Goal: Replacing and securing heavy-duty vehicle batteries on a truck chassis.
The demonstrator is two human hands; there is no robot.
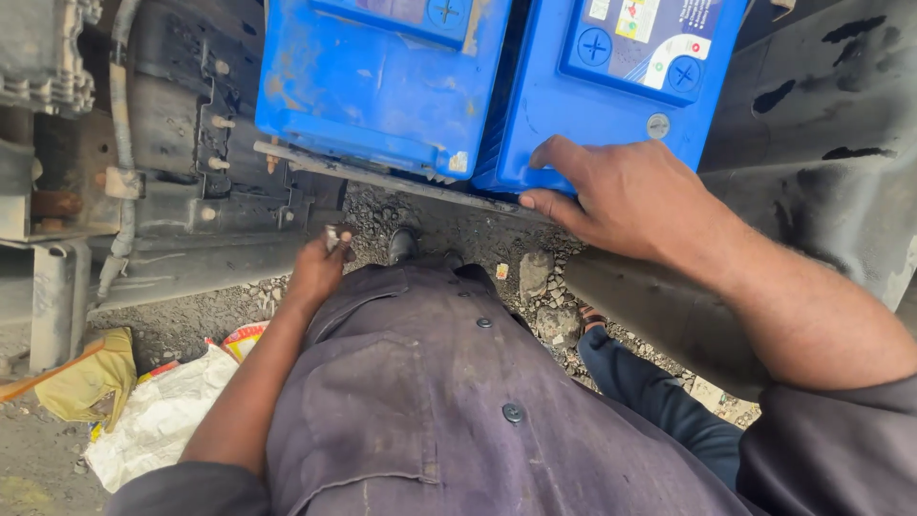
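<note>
Two blue batteries (497, 86) sit side by side, touching; no gap between them for fingers. Metal rail (382, 179) runs along their front edge. Right hand (621, 196) covers right battery's front corner. Open gravel (458, 239) below the rail. Left hand (320, 268) low there. Frame (181, 162) crowds left; dark panel (821, 124) closes right.

Daylight falls evenly on gravel ground (478, 239), grey and strewn with small stones (535, 272). Dark, grimy metal frame members (191, 143) of a vehicle run along the left, with bolts and a hanging hose (121, 115). A dusty black panel (821, 124) rises at right. Crumpled white sacking (158, 420) and a yellow cloth (91, 382) lie at lower left.
</note>
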